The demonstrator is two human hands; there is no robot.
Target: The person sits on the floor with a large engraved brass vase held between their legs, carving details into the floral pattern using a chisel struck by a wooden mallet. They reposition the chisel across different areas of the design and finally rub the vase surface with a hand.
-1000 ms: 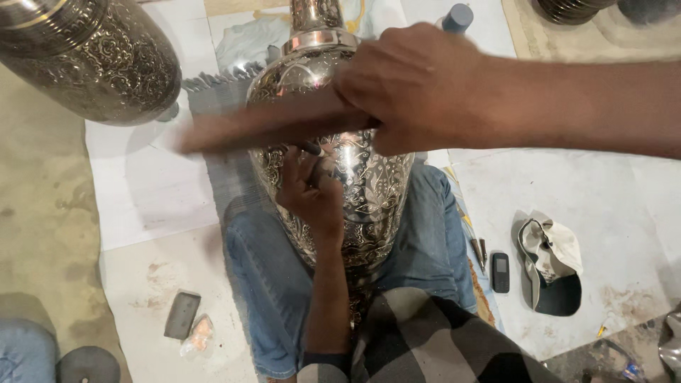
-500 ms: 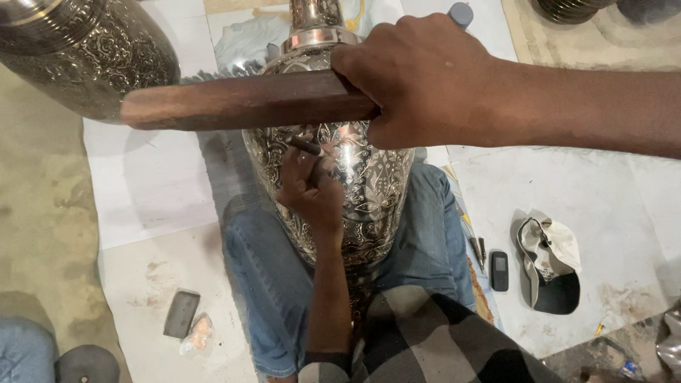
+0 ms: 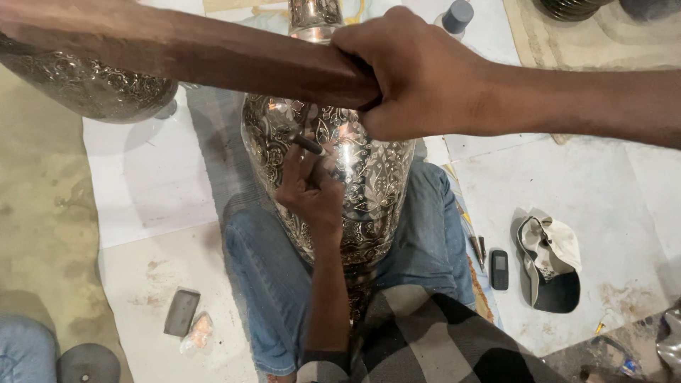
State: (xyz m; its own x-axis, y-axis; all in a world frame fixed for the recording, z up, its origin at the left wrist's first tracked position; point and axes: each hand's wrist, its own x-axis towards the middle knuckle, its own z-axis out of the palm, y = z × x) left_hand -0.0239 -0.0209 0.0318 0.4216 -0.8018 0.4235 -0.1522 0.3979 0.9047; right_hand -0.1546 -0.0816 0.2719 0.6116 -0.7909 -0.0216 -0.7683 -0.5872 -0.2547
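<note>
Wooden mallet (image 3: 184, 50) swung higher, gripped by right hand (image 3: 418, 71); left hand (image 3: 312, 188) pinches chisel (image 3: 308, 144) on engraved vase (image 3: 340, 177), over paper-covered floor (image 3: 149, 184).

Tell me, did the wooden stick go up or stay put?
Yes. The wooden stick in the right hand rose from across the engraved vase body toward its neck.

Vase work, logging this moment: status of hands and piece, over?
Right hand gripping wooden mallet, raised over vase. Left hand holds chisel on vase. Vase rests in lap. Nothing between.
</note>
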